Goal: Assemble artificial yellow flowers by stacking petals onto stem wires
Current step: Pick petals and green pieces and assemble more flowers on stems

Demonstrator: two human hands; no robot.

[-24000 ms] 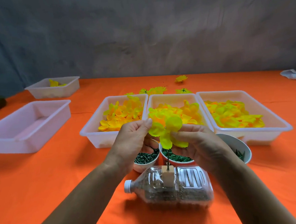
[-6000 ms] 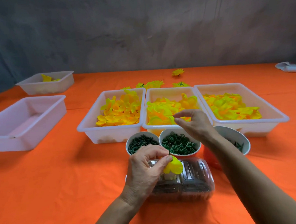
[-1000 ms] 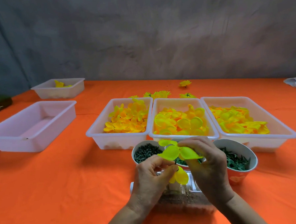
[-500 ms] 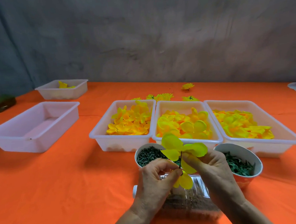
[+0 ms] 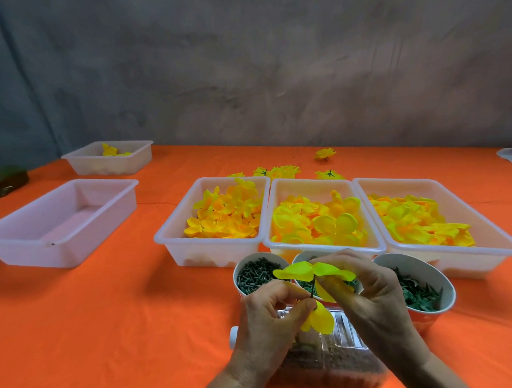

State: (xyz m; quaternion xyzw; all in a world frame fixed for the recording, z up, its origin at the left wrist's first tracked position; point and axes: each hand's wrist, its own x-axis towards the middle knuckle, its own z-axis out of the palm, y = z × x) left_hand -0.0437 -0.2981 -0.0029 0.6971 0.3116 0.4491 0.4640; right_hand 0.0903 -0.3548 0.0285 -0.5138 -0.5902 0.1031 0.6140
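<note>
Now: left hand (image 5: pixel 270 317) pinches thin green stem wire (image 5: pixel 312 288) between thumb and forefinger, small yellow petal (image 5: pixel 319 321) just below grip. Right hand (image 5: pixel 369 294) curls fingers (image 5: pixel 345 259) round larger yellow petal layer (image 5: pixel 312 270) at wire's top. Work held above clear plastic bottle (image 5: pixel 340 352) lying on orange desk (image 5: pixel 122 319). Behind hands: three cups of green parts (image 5: pixel 254 275), then three white trays of yellow petals (image 5: pixel 223 219). Empty-looking tray (image 5: pixel 60 222) far left.
</note>
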